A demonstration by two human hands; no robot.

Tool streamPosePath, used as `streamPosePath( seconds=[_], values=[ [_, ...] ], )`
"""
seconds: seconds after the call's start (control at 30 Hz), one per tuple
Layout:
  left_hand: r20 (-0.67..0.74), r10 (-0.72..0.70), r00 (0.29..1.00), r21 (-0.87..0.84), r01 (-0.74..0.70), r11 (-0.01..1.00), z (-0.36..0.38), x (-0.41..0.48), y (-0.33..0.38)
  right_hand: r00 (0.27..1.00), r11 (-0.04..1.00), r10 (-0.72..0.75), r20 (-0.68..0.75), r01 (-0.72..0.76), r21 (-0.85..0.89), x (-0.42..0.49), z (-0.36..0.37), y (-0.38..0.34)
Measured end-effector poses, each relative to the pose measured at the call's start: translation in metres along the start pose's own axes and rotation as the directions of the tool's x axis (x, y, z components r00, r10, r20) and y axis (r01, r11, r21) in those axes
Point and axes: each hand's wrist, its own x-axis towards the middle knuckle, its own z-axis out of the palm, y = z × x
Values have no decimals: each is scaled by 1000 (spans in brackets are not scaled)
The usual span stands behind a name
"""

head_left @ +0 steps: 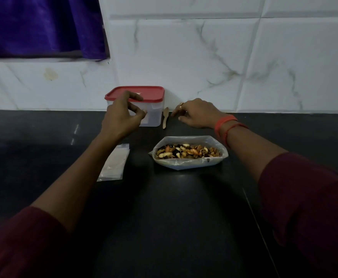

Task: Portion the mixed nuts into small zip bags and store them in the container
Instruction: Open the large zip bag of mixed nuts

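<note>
The dim light blurs the pile of small zip bags [114, 163] left of centre, so you cannot count them, and your left hand [122, 115] hides part of the one red-lidded container [154, 109] against the wall above centre. That hand's fingers curl in front of the lid, but whether they touch it cannot be told; your right hand [196, 115] is slack and holds nothing, just right of the single wooden spoon [165, 117]. One open bag of mixed nuts [188, 152] sits mid-frame on the black counter [184, 217].

Home kitchen: black counter [184, 217], marble-look tiles [244, 57].
</note>
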Motion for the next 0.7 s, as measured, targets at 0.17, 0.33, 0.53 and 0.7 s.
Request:
streamPosePath(
  seconds=[0.17,0.33,0.53,0.7],
  values=[
    [-40,-38,998,-55,35,998,-10,3,-2,991,998,51,122,-46,-43,35,21,-13],
    [-54,-57,997,-88,53,995,-13,3,-4,986,984,163,30,-165,69,52,36,-16],
    [-38,-50,998,-75,47,996,-13,3,-1,938,930,345,-23,-339,142,62,44,-24],
    [-17,-40,999,-74,39,997,-12,1,2,880,855,475,-19,-456,246,59,44,-29]
  ],
)
